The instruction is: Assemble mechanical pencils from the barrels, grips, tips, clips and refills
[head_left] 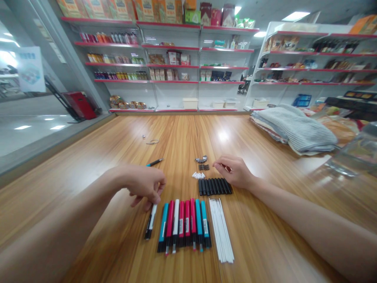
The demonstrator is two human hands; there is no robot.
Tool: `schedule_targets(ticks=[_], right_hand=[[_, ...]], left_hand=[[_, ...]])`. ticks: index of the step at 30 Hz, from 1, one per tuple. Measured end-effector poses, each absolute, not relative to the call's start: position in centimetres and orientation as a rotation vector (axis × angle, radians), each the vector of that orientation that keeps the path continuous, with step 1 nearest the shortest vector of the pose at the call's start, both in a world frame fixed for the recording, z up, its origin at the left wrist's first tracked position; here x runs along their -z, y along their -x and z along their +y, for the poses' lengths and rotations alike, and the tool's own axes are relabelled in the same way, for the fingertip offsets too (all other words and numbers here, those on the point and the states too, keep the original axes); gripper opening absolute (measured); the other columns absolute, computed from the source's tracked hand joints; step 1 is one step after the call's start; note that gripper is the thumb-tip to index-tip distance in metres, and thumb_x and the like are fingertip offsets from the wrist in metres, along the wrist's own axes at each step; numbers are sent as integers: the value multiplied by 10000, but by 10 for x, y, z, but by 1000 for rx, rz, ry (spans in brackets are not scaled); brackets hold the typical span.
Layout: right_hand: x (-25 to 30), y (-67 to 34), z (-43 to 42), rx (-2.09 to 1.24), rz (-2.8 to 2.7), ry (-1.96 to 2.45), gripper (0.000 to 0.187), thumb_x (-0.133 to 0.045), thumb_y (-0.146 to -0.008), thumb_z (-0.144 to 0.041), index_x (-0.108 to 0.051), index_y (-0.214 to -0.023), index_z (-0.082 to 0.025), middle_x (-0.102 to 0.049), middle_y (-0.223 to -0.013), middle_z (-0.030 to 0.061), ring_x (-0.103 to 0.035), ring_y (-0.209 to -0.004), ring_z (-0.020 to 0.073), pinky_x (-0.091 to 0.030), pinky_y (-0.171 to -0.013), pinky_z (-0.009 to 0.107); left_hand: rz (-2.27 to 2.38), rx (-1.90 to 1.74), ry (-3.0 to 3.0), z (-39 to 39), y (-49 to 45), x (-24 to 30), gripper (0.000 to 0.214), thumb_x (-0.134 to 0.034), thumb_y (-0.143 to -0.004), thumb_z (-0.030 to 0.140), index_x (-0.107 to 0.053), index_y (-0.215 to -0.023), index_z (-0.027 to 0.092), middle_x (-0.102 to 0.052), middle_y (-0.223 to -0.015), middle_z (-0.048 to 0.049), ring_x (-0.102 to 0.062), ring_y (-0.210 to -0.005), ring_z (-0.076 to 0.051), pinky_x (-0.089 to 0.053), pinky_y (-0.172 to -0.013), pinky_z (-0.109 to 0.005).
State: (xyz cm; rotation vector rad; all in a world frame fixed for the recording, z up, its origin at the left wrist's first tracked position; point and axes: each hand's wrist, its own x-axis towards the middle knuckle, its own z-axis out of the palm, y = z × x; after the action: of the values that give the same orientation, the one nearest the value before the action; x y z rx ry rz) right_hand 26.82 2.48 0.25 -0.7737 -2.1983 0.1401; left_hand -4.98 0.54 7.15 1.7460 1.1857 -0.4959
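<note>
We see the left hand with fingers bent down onto the upper end of a white-and-black ballpoint pen, left of the row of teal, red and white pen barrels; can't tell if it's pinched or only touched. Right hand is loosely curled beside the dark springs, nothing visible in it, though we can't rule out something tiny. Risks, as we judge: a left knuckle nudging the white-and-black pen could set it rolling into the row; a low right wrist could knock the black grips just under it; a careless fingertip could scatter the springs, small white plugs or silver pieces; a forearm swing could fan out the white refills. Containers: we can't tell whether the barrels have refills inside; transparent jar at right, contents not readable; white bins on the bottom shelf, insides hidden; coloured bottles higher up, closeness of caps too small to tell
</note>
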Motion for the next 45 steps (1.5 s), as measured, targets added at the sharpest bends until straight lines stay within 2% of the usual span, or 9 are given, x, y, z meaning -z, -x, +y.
schedule_targets(ticks=[4,8,15,24,34,36,39,41,45], right_hand=[[-2,-268,26,-133,-2211,760,174,-503,-918,-252,-642,-852,-172,-585,-721,46,-521,-683,153,-405,-605,280],[-2,-269,26,-120,-2224,767,165,-508,-913,-235,-636,-834,-167,-572,-713,42,-518,-694,153,-399,-614,280],[-1,-270,27,-126,-2232,768,160,-517,-906,-230,-645,-830,-170,-576,-717,43,-515,-698,155,-398,-615,280],[0,-270,27,-147,-2251,781,147,-525,-902,-219,-642,-832,-164,-575,-717,38,-512,-702,148,-394,-624,273],[1,-271,28,-167,-2266,792,138,-528,-898,-209,-646,-843,-166,-588,-731,42,-515,-710,149,-398,-635,274],[1,-271,28,-166,-2262,787,136,-529,-897,-208,-647,-843,-165,-589,-727,41,-515,-707,149,-398,-634,274],[1,-271,29,-162,-2260,788,139,-530,-897,-208,-648,-840,-161,-583,-715,38,-513,-705,147,-397,-638,274],[1,-271,29,-160,-2262,792,141,-531,-896,-210,-648,-835,-159,-579,-709,36,-510,-700,145,-397,-640,274],[1,-271,29,-157,-2260,791,144,-530,-897,-211,-648,-834,-159,-582,-710,35,-513,-697,143,-398,-644,273]], left_hand=[[1197,555,-1802,-1,41,-74,105,-571,-691,280,-592,-646,188,-683,-629,-62,-576,-380,-187,-283,-321,-208],[1170,629,-1881,-6,33,-78,229,-513,-720,266,-599,-532,167,-690,-635,-94,-566,-365,-173,-289,-327,-213],[1209,604,-1787,-6,40,-85,100,-560,-719,282,-593,-767,201,-721,-753,-68,-600,-407,-177,-284,-311,-187],[1162,656,-1730,-5,37,-79,116,-568,-720,263,-538,-815,204,-717,-780,-47,-582,-396,-152,-278,-306,-182],[1176,703,-1787,-5,36,-80,256,-595,-612,195,-546,-863,207,-718,-757,-25,-595,-419,-161,-263,-305,-179],[1230,709,-1824,-6,36,-80,246,-611,-592,202,-580,-835,202,-716,-725,-23,-599,-428,-166,-289,-326,-184],[1232,772,-1872,-6,36,-77,96,-616,-607,244,-639,-673,177,-714,-693,-50,-609,-456,-170,-324,-369,-199],[1204,834,-1869,-7,36,-75,142,-617,-631,285,-648,-559,167,-713,-684,-78,-627,-490,-184,-345,-393,-211],[1221,885,-1805,-11,34,-71,194,-648,-613,307,-644,-475,171,-699,-637,-106,-636,-507,-216,-379,-405,-235]])
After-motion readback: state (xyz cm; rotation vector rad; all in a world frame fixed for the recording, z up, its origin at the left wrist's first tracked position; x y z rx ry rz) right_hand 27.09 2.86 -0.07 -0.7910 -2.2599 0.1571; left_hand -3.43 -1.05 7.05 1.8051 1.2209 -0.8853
